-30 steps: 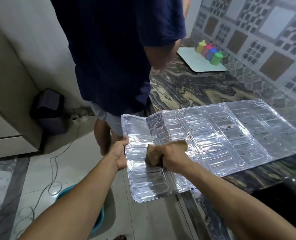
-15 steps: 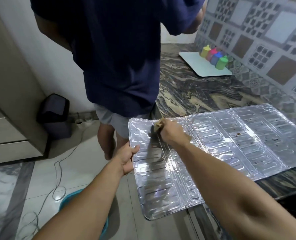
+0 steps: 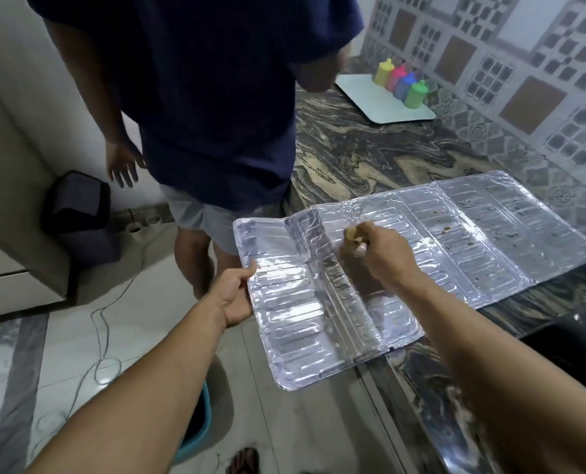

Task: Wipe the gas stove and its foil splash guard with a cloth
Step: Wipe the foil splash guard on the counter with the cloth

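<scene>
The silver foil splash guard (image 3: 438,248) lies unfolded on the marbled counter (image 3: 370,155), its left panels hanging out over the floor. My left hand (image 3: 238,294) grips its left edge with the thumb on top. My right hand (image 3: 378,253) holds a small tan cloth (image 3: 353,234) bunched in its fingers and presses it on the foil near the far edge of the middle panel. Brown specks dot the right panels. A dark corner at the right edge (image 3: 572,347) may be the stove; little of it shows.
A person in a dark blue shirt (image 3: 199,97) stands close behind the foil's left end. A white board with coloured bottles (image 3: 401,85) sits far back on the counter. On the floor are a teal bucket (image 3: 199,425), a cable (image 3: 99,323) and a dark bin (image 3: 79,213).
My right hand has swept the cloth from the near left panel up to the far edge, then right onto the middle panel. My left hand keeps its grip on the edge.
</scene>
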`<act>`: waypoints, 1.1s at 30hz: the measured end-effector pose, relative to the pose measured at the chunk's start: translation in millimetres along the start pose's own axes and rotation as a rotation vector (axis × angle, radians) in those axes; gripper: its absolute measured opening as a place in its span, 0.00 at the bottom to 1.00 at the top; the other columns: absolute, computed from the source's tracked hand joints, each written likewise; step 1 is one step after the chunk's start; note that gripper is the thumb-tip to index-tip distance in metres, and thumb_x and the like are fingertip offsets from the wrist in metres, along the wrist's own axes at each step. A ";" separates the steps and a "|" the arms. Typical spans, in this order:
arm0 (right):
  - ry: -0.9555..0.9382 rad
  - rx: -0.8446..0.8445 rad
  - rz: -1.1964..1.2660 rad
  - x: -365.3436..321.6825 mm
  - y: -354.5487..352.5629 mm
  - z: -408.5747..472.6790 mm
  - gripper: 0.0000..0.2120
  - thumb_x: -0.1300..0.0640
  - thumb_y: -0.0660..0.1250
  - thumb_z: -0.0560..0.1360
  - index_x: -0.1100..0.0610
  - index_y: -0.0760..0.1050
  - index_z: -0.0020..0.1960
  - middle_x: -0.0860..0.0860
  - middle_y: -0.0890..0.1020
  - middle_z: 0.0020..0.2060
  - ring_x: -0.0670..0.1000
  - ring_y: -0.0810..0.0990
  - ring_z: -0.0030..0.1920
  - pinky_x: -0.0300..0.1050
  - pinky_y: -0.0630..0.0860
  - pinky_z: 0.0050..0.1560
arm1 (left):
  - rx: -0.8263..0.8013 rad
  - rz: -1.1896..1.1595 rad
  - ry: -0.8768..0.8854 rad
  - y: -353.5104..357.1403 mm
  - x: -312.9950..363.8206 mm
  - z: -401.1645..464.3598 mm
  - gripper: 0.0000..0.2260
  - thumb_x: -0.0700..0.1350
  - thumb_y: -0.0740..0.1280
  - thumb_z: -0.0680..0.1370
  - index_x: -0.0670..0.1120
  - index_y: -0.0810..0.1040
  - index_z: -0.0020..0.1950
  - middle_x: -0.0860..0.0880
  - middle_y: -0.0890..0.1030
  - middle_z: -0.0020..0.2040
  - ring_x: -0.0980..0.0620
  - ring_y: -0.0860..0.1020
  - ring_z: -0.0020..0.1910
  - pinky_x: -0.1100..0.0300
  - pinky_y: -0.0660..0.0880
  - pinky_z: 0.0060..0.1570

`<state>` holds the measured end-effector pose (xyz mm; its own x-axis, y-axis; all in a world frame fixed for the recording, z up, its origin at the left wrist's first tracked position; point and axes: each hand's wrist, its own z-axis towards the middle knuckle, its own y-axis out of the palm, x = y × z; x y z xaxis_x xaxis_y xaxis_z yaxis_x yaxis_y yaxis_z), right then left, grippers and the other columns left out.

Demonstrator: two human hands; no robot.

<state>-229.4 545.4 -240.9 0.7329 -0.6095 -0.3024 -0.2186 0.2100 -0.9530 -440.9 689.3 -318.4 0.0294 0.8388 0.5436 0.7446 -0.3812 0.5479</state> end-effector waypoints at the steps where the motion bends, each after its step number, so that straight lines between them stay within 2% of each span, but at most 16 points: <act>1: 0.056 -0.053 -0.020 8.5 3.7 -6.7 0.14 0.61 0.58 0.76 0.54 0.75 0.59 0.60 0.82 0.53 0.60 0.80 0.51 0.47 0.69 0.43 | -0.021 0.020 -0.033 -2.8 -5.3 -0.3 0.16 0.47 0.57 0.83 0.37 0.77 0.56 0.39 0.85 0.46 0.40 0.84 0.43 0.42 0.75 0.50; 2: 0.079 -0.100 -0.016 13.7 8.5 -14.6 0.14 0.62 0.57 0.76 0.52 0.75 0.57 0.59 0.82 0.51 0.60 0.80 0.49 0.47 0.71 0.43 | -0.037 0.024 -0.062 -4.7 -10.5 -0.8 0.18 0.50 0.56 0.83 0.37 0.78 0.56 0.38 0.85 0.47 0.40 0.85 0.42 0.42 0.74 0.51; 5: 0.069 -0.176 -0.023 2.5 29.4 -45.8 0.10 0.59 0.55 0.81 0.48 0.72 0.51 0.48 0.80 0.43 0.53 0.81 0.46 0.44 0.73 0.43 | -0.045 0.007 -0.078 -3.1 -18.5 -0.1 0.23 0.54 0.52 0.83 0.38 0.78 0.54 0.38 0.85 0.44 0.39 0.85 0.39 0.43 0.73 0.49; 8: -0.031 -0.098 -0.098 -20.5 52.3 -69.2 0.16 0.59 0.53 0.79 0.48 0.73 0.61 0.52 0.80 0.54 0.57 0.77 0.56 0.53 0.72 0.56 | -0.024 0.040 -0.053 3.3 -17.8 2.3 0.24 0.56 0.51 0.83 0.39 0.78 0.54 0.39 0.85 0.41 0.39 0.82 0.45 0.46 0.73 0.47; 10: -0.119 -0.152 -0.118 -31.6 64.5 -79.6 0.24 0.60 0.53 0.72 0.50 0.73 0.65 0.54 0.79 0.62 0.59 0.71 0.61 0.57 0.66 0.62 | -0.018 0.049 -0.054 5.1 -17.9 2.3 0.25 0.58 0.51 0.82 0.40 0.78 0.56 0.39 0.85 0.42 0.40 0.79 0.49 0.46 0.74 0.50; 12: -0.163 -0.233 -0.128 -42.3 69.7 -85.2 0.26 0.60 0.54 0.69 0.51 0.72 0.66 0.54 0.77 0.64 0.58 0.70 0.63 0.57 0.63 0.65 | -0.023 0.050 -0.056 5.7 -18.7 0.3 0.26 0.59 0.51 0.82 0.39 0.77 0.57 0.38 0.85 0.45 0.39 0.79 0.51 0.45 0.74 0.52; 14: -0.163 -0.252 -0.007 -58.0 70.7 -88.6 0.25 0.64 0.56 0.71 0.51 0.73 0.66 0.55 0.79 0.62 0.59 0.73 0.61 0.53 0.66 0.62 | -0.037 0.028 -0.064 6.4 -18.9 -2.0 0.29 0.61 0.51 0.81 0.38 0.77 0.61 0.37 0.84 0.50 0.39 0.79 0.53 0.44 0.73 0.54; 15: -0.162 -0.230 0.079 -65.6 71.4 -90.8 0.24 0.64 0.57 0.72 0.51 0.73 0.66 0.56 0.80 0.59 0.59 0.76 0.59 0.50 0.69 0.57 | -0.050 0.014 -0.068 6.7 -18.4 -2.5 0.30 0.62 0.51 0.81 0.38 0.75 0.64 0.37 0.82 0.53 0.39 0.78 0.54 0.43 0.73 0.54; 17: -0.192 -0.202 0.206 -76.7 69.9 -97.5 0.26 0.61 0.56 0.69 0.50 0.75 0.65 0.56 0.82 0.56 0.58 0.79 0.55 0.46 0.70 0.46 | -0.083 0.007 -0.082 7.0 -15.6 -3.0 0.33 0.65 0.50 0.79 0.39 0.74 0.66 0.36 0.80 0.57 0.38 0.80 0.53 0.43 0.74 0.54; 18: -0.219 -0.211 0.238 -79.8 68.2 -102.2 0.28 0.60 0.54 0.67 0.51 0.75 0.65 0.55 0.82 0.56 0.57 0.79 0.54 0.45 0.69 0.45 | -0.101 0.006 -0.088 7.1 -13.7 -2.6 0.35 0.66 0.49 0.79 0.38 0.74 0.66 0.36 0.80 0.56 0.38 0.81 0.51 0.43 0.74 0.53; 20: -0.285 -0.242 0.224 -78.0 63.0 -109.5 0.30 0.60 0.53 0.64 0.52 0.76 0.64 0.54 0.82 0.57 0.58 0.79 0.54 0.46 0.73 0.48 | -0.134 -0.011 -0.078 7.2 -10.3 -1.1 0.35 0.65 0.48 0.79 0.37 0.75 0.63 0.35 0.81 0.54 0.37 0.82 0.50 0.43 0.74 0.54; 24: -0.264 -0.413 0.090 -51.4 41.3 -101.3 0.17 0.66 0.60 0.71 0.51 0.79 0.54 0.53 0.83 0.51 0.55 0.81 0.50 0.41 0.70 0.42 | -0.164 -0.047 -0.065 4.1 -8.0 -0.1 0.32 0.63 0.48 0.81 0.37 0.76 0.60 0.35 0.83 0.52 0.36 0.77 0.55 0.42 0.71 0.55; 27: -0.169 -0.250 0.065 -26.7 17.4 -86.3 0.11 0.62 0.66 0.73 0.51 0.79 0.52 0.50 0.84 0.50 0.52 0.81 0.47 0.40 0.72 0.42 | -0.139 -0.042 -0.026 1.7 -6.9 1.4 0.24 0.56 0.54 0.82 0.38 0.76 0.62 0.36 0.82 0.55 0.37 0.77 0.56 0.42 0.73 0.54; 30: -0.035 -0.029 -0.059 -10.5 9.0 -75.2 0.11 0.60 0.64 0.74 0.48 0.76 0.54 0.49 0.83 0.51 0.56 0.81 0.48 0.47 0.76 0.46 | -0.103 -0.020 0.008 3.6 -6.3 -0.2 0.18 0.46 0.61 0.79 0.38 0.75 0.65 0.38 0.81 0.55 0.38 0.80 0.53 0.44 0.76 0.50; 32: 0.076 -0.061 -0.036 -13.3 16.6 -77.8 0.13 0.59 0.60 0.75 0.42 0.74 0.53 0.46 0.82 0.47 0.56 0.81 0.45 0.50 0.76 0.46 | -0.113 -0.024 -0.006 4.4 -9.5 -1.3 0.19 0.46 0.62 0.79 0.37 0.75 0.65 0.37 0.81 0.56 0.38 0.80 0.53 0.44 0.76 0.49; 33: 0.094 -0.093 0.038 -16.8 24.3 -81.7 0.14 0.59 0.58 0.75 0.41 0.74 0.51 0.44 0.81 0.43 0.52 0.81 0.42 0.48 0.75 0.46 | -0.128 -0.025 -0.026 5.7 -11.5 -2.0 0.19 0.48 0.61 0.79 0.38 0.76 0.65 0.37 0.81 0.56 0.37 0.80 0.53 0.43 0.75 0.50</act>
<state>-299.7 498.2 -260.6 0.6601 -0.6725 -0.3347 -0.3071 0.1649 -0.9373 -438.3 676.7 -320.3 0.0304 0.8577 0.5132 0.6544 -0.4052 0.6384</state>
